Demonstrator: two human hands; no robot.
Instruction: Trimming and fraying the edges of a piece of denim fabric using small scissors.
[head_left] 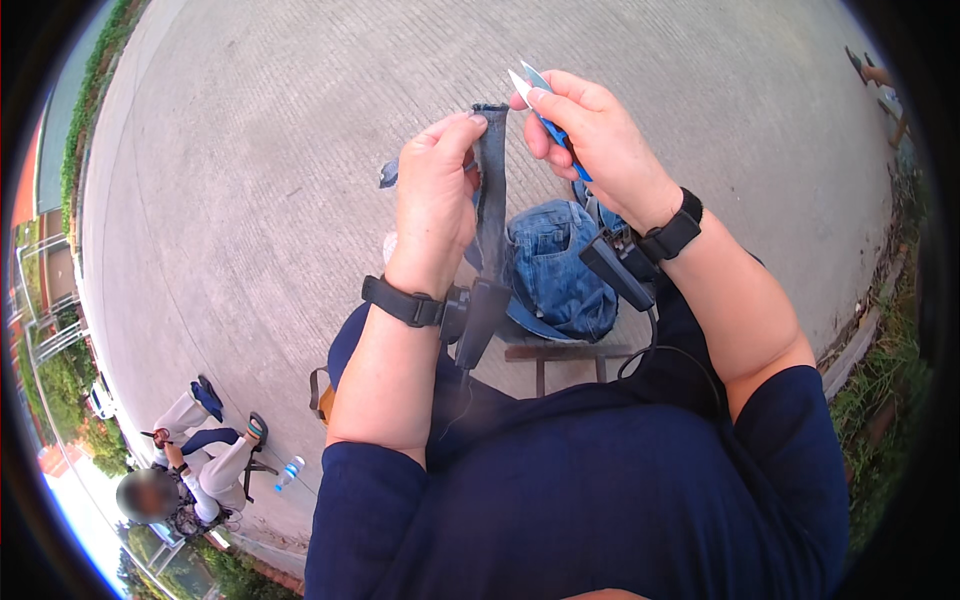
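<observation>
My left hand [432, 190] pinches a long narrow strip of blue denim [492, 190] near its top end, and the strip hangs down toward my lap. In my right hand [605, 135] is a pair of thread snips [558, 132] with blue handles. Their pale pointed blades stick out past my fingertips, slightly apart, up and right of the strip's top edge; they look clear of the cloth. Behind and below the strip lies a bundled blue denim garment [555, 270] with a seam and pocket showing. A small piece of denim [388, 175] shows left of my left hand.
The garment rests by a wooden stool [570, 353] in front of me. Black devices are strapped to both my wrists, with cables. At lower left a seated person [200, 470] works near a water bottle [289, 473]. Grooved concrete surrounds me; grass [880, 410] edges the right.
</observation>
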